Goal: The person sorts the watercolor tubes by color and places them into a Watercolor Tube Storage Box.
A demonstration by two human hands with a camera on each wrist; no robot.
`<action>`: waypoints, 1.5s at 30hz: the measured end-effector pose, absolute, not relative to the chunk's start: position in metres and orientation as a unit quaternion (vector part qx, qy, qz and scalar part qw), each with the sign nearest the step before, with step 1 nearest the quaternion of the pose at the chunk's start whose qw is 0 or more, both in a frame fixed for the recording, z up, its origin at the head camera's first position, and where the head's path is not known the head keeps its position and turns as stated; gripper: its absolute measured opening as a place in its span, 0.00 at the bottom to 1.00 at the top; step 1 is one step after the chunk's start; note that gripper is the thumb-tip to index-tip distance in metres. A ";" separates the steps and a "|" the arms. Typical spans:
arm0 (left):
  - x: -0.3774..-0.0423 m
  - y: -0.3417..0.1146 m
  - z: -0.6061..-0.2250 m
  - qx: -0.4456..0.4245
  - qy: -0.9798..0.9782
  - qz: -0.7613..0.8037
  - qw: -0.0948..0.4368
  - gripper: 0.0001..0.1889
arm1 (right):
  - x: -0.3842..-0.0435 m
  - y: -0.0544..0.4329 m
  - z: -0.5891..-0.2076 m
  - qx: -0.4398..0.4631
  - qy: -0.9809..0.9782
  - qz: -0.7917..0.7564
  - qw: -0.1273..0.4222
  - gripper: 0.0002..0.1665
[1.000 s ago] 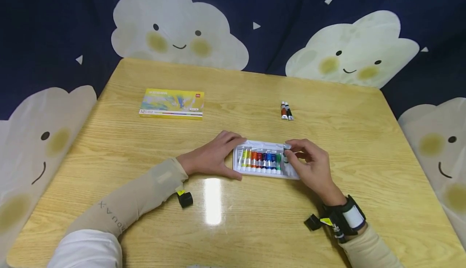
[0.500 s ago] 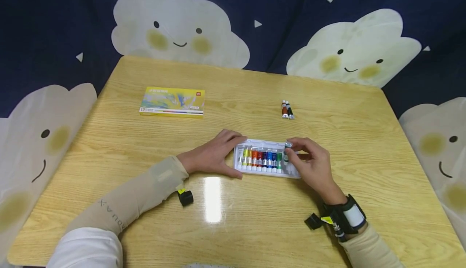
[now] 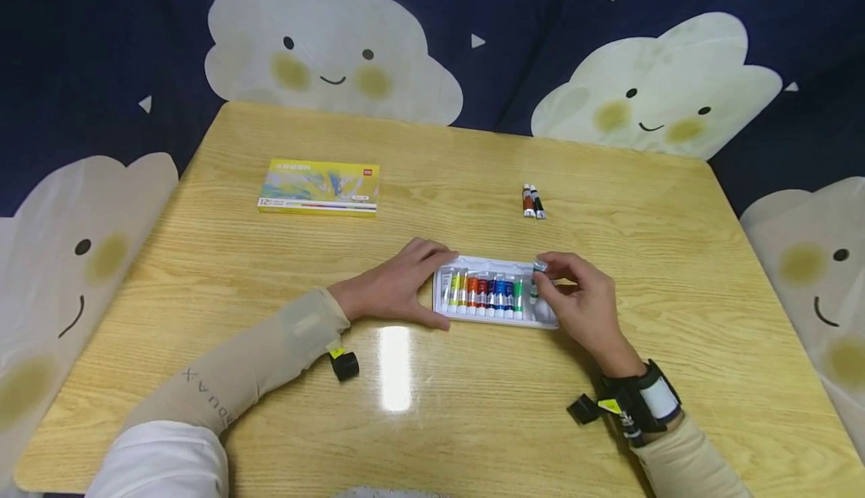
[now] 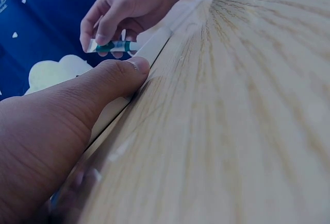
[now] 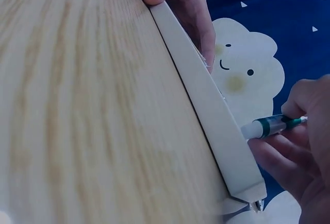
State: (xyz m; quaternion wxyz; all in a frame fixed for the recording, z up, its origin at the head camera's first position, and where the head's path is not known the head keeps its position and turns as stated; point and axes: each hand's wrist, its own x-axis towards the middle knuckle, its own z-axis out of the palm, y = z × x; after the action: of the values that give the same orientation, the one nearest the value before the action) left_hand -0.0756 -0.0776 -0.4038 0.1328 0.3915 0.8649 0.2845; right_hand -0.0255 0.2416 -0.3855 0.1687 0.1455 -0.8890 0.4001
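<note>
A white plastic tray (image 3: 493, 264) of small paint tubes lies on the wooden table. My left hand (image 3: 399, 285) grips its left end, thumb along the near edge and fingers at the far edge. Over the tray's right end, my right hand (image 3: 586, 309) pinches a dark green paint tube (image 5: 273, 125) between thumb and fingers. That tube's white cap points down towards the tray; in the right wrist view it sits above the tray wall. Several coloured tubes, yellow through red and blue to a green tube (image 3: 518, 297), lie side by side in the tray.
Two loose paint tubes, a brown tube (image 3: 528, 202) and a black tube (image 3: 537, 203), lie together beyond the tray. A yellow paint box (image 3: 319, 188) rests at the back left. A dark cloud-patterned curtain (image 3: 500, 2) hangs behind the table (image 3: 432, 438).
My right hand has drawn the dark green tube slightly up and to the right, away from the green one beside it. The left hand keeps its grip on the tray.
</note>
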 end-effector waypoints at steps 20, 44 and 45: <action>-0.076 -0.077 -0.403 0.389 0.865 0.288 0.132 0.60 | -0.025 0.238 -0.385 0.125 -0.922 0.349 0.113 0.15; -0.076 -0.077 -0.403 0.393 0.865 0.285 0.127 0.60 | -0.022 0.235 -0.376 0.108 -0.952 0.282 0.054 0.14; -0.076 -0.077 -0.403 0.393 0.865 0.285 0.128 0.60 | -0.022 0.236 -0.377 0.110 -0.952 0.280 0.058 0.13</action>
State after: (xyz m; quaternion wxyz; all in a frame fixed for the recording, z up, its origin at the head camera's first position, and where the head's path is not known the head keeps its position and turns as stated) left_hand -0.0762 -0.0771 -0.4033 0.1278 0.3929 0.8649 0.2852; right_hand -0.0217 0.2356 -0.3765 0.0580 0.1097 -0.9519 0.2802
